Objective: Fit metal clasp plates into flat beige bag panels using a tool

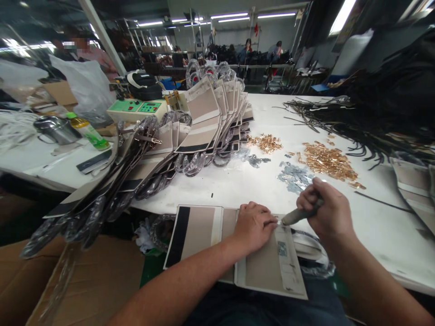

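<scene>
An opened-out beige bag piece [260, 267] with a black strip and pale bands lies at the table's near edge, partly over my lap. My left hand [253, 226] rests on it, fingers bent and drawn together at its upper right part; whatever they pinch is too small to make out. Around a tapered grey tool [299, 215] my right hand [326, 210] is closed in a fist. The tool's tip meets the piece right beside my left fingertips. Plastic-wrapped handles [317, 267] stick out under the piece's right side.
Beyond my hands lie grey metal plates [294, 176] and gold-coloured fittings [328, 160] in piles. Similar bag pieces [204, 113] are stacked at left and centre. Dark straps [322, 113] spread at the right. A green-fronted machine [137, 108] and a bottle [90, 131] stand left. People are in the background.
</scene>
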A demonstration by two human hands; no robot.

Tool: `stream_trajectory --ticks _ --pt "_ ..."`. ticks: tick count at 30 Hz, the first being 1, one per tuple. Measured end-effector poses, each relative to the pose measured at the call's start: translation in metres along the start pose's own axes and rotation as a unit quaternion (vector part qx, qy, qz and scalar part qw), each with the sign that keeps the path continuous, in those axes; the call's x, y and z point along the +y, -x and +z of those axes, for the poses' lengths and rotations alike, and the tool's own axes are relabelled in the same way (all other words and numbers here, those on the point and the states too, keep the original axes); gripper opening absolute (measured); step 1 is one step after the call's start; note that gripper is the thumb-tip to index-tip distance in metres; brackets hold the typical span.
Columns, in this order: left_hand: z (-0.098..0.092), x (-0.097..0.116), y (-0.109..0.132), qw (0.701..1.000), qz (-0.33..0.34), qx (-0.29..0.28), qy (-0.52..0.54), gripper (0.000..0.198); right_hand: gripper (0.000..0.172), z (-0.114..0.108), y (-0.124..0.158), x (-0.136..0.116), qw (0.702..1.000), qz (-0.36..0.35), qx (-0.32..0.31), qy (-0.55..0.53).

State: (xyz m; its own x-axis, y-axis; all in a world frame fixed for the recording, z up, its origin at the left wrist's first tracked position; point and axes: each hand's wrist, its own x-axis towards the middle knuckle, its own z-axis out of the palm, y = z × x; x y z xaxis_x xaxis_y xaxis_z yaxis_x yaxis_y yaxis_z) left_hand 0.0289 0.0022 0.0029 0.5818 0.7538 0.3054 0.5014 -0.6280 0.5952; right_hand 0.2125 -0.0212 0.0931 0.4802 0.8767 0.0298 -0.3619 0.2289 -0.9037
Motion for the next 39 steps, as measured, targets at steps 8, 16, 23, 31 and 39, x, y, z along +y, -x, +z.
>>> stream_trajectory --ticks 8,16,23,31,39 --pt "0.001 0.0 -0.003 1.0 -0.019 -0.017 0.003 0.008 0.039 -0.014 -0.011 0.023 0.999 0.015 0.04 -0.033" --pt "-0.007 -0.001 -0.009 0.998 -0.049 -0.027 0.017 0.025 0.053 0.017 0.012 0.026 0.964 -0.032 -0.113 0.237" --pt "-0.031 -0.001 -0.038 0.975 -0.107 -0.192 -0.032 0.03 0.056 0.032 0.027 0.02 0.928 -0.056 -0.182 0.321" --pt "-0.021 -0.005 -0.057 0.96 -0.166 -0.22 -0.046 0.038 0.046 0.002 0.025 0.025 0.974 -0.04 -0.083 0.207" --pt "-0.015 -0.011 -0.047 0.969 -0.163 -0.186 -0.016 0.034 0.041 0.026 0.022 -0.011 0.983 -0.132 -0.076 0.106"
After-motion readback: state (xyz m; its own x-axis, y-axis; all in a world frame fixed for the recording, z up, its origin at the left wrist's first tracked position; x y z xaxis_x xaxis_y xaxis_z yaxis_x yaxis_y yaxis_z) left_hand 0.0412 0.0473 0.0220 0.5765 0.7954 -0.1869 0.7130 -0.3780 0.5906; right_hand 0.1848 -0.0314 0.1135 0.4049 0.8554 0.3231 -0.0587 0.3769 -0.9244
